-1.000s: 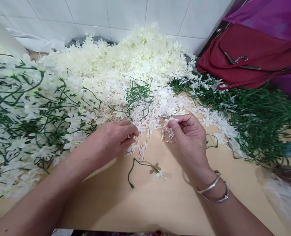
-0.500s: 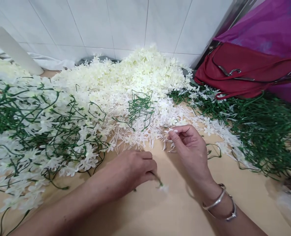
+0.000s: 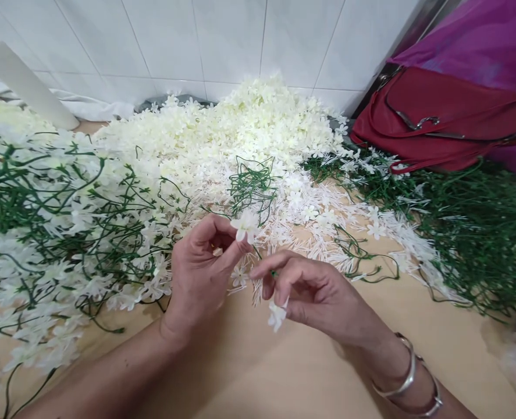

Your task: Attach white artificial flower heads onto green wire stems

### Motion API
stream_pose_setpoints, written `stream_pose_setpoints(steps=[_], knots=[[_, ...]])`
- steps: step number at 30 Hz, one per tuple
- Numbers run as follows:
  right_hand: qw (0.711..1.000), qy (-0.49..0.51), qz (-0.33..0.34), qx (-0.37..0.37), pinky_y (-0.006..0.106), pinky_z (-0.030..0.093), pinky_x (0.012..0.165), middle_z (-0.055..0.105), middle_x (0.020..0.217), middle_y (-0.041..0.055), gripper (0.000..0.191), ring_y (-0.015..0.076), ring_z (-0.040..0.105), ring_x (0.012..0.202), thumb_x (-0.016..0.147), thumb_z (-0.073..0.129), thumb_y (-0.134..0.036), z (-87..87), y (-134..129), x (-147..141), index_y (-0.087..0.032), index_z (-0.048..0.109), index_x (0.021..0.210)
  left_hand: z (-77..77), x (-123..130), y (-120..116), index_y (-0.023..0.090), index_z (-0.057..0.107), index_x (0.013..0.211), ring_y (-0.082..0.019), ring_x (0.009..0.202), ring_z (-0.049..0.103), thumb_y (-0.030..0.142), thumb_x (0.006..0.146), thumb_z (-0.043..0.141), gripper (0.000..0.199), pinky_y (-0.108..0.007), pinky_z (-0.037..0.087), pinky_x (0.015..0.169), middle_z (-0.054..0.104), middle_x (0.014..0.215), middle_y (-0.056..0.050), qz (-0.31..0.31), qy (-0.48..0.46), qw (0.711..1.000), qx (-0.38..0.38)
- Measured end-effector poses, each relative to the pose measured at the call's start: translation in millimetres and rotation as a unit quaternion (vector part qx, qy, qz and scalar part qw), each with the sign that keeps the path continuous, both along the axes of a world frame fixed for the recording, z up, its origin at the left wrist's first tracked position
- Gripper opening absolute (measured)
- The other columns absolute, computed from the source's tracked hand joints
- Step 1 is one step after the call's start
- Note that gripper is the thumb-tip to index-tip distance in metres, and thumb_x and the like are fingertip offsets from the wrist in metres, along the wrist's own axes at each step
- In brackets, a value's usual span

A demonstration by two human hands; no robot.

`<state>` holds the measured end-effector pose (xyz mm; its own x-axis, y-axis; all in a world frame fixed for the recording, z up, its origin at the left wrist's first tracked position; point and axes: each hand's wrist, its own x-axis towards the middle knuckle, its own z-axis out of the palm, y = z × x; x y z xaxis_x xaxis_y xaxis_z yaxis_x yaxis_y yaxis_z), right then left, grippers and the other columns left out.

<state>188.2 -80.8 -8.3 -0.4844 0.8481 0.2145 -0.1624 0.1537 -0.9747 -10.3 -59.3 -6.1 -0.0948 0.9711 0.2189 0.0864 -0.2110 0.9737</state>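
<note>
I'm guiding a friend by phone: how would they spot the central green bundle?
From the tiled wall, come down the heap of flowers at its foot. The bundle lies on its near side, past the flower in the left hand. It's a small green tangle amid white, unlike the larger stem pile at right.

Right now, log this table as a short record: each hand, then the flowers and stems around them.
Left hand: pinches a white artificial flower
Right hand: at a second white flower, bloom hanging down; grip partly hidden
Left side: pile of green-stemmed white flowers
Back: heap of cream-white blooms before a tiled wall
Centre: small bundle of green stems
Right side: mass of green stems, red handbag behind it
Surface: light wood-toned tabletop
</note>
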Motion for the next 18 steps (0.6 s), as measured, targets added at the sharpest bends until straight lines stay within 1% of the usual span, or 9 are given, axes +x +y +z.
stream_pose_setpoints(steps=[3, 6, 8, 10, 11, 13, 15, 16, 18], knots=[[0.998, 0.035, -0.048, -0.032, 0.030, 0.058, 0.071, 0.074, 0.096, 0.0047, 0.016, 0.0162, 0.068, 0.080, 0.092, 0.080, -0.035, -2.4, 1, -1, -0.024, 0.070, 0.086, 2.3, -4, 0, 0.023, 0.066, 0.081, -0.014, 0.069, 0.060, 0.026, 0.086, 0.084, 0.019, -0.026, 0.050, 0.063, 0.065, 0.076, 0.002, -0.042, 0.020, 0.999, 0.025], [0.995, 0.037, -0.084, -0.047, 0.026, 0.054, 0.065, 0.069, 0.087, 0.0018, 0.022, 0.0142, 0.062, 0.072, 0.089, 0.082, -0.038, 0.3, 5, 9, -0.024, 0.066, 0.084, 6.8, -12, 4, 0.026, 0.077, 0.092, -0.018, 0.090, 0.066, 0.027, 0.093, 0.076, 0.002, -0.030, 0.053, 0.083, 0.073, 0.093, -0.002, -0.171, 0.016, 0.983, 0.059], [0.997, 0.026, -0.059, -0.044, 0.025, 0.052, 0.064, 0.067, 0.084, 0.0012, 0.022, 0.0141, 0.060, 0.071, 0.090, 0.081, -0.038, 4.6, 6, 17, -0.023, 0.066, 0.084, 7.3, -18, 7, 0.027, 0.080, 0.104, -0.023, 0.104, 0.068, 0.032, 0.098, 0.066, 0.015, -0.036, 0.053, 0.097, 0.077, 0.103, -0.006, -0.265, -0.046, 0.961, 0.059], [0.999, 0.021, -0.023, -0.036, 0.025, 0.051, 0.064, 0.067, 0.083, 0.0011, 0.019, 0.0141, 0.060, 0.072, 0.093, 0.078, -0.036, 8.7, 6, 23, -0.023, 0.065, 0.086, 5.4, -22, 11, 0.026, 0.079, 0.110, -0.025, 0.097, 0.071, 0.031, 0.097, 0.062, 0.022, -0.040, 0.054, 0.098, 0.078, 0.093, -0.006, -0.336, -0.112, 0.935, 0.025], [0.999, 0.018, -0.010, -0.032, 0.025, 0.050, 0.064, 0.066, 0.084, 0.0012, 0.018, 0.0142, 0.059, 0.073, 0.094, 0.077, -0.034, 10.2, 6, 25, -0.023, 0.065, 0.086, 4.3, -22, 13, 0.026, 0.078, 0.113, -0.024, 0.090, 0.072, 0.029, 0.097, 0.060, 0.024, -0.040, 0.055, 0.094, 0.078, 0.086, -0.005, -0.350, -0.130, 0.928, 0.001], [1.000, 0.005, 0.003, -0.022, 0.025, 0.050, 0.063, 0.066, 0.084, 0.0014, 0.016, 0.0141, 0.059, 0.073, 0.094, 0.077, -0.031, 11.6, 4, 25, -0.023, 0.065, 0.087, 3.1, -21, 14, 0.026, 0.077, 0.115, -0.022, 0.084, 0.072, 0.023, 0.098, 0.058, 0.025, -0.037, 0.056, 0.087, 0.077, 0.081, -0.004, -0.327, -0.118, 0.937, -0.025], [1.000, -0.024, 0.009, 0.000, 0.026, 0.051, 0.063, 0.066, 0.085, 0.0016, 0.014, 0.0145, 0.060, 0.073, 0.094, 0.076, -0.029, 11.9, 2, 23, -0.023, 0.066, 0.086, 4.6, -16, 14, 0.026, 0.077, 0.114, -0.021, 0.090, 0.072, 0.024, 0.101, 0.059, 0.022, -0.034, 0.056, 0.084, 0.077, 0.093, -0.005, -0.271, -0.042, 0.961, -0.021], [0.999, -0.045, 0.012, 0.015, 0.027, 0.052, 0.065, 0.066, 0.084, 0.0017, 0.013, 0.0150, 0.061, 0.074, 0.093, 0.076, -0.028, 12.0, 1, 22, -0.023, 0.066, 0.085, 6.2, -14, 13, 0.025, 0.077, 0.114, -0.021, 0.094, 0.071, 0.027, 0.101, 0.061, 0.020, -0.033, 0.056, 0.084, 0.077, 0.100, -0.006, -0.258, 0.008, 0.966, -0.012], [0.994, -0.094, 0.019, 0.047, 0.029, 0.054, 0.070, 0.067, 0.083, 0.0016, 0.011, 0.0157, 0.063, 0.076, 0.093, 0.075, -0.024, 13.1, -1, 18, -0.022, 0.067, 0.085, 9.4, -10, 10, 0.024, 0.077, 0.114, -0.022, 0.100, 0.070, 0.034, 0.102, 0.063, 0.021, -0.033, 0.055, 0.087, 0.076, 0.109, -0.007, -0.276, 0.091, 0.957, 0.005]])
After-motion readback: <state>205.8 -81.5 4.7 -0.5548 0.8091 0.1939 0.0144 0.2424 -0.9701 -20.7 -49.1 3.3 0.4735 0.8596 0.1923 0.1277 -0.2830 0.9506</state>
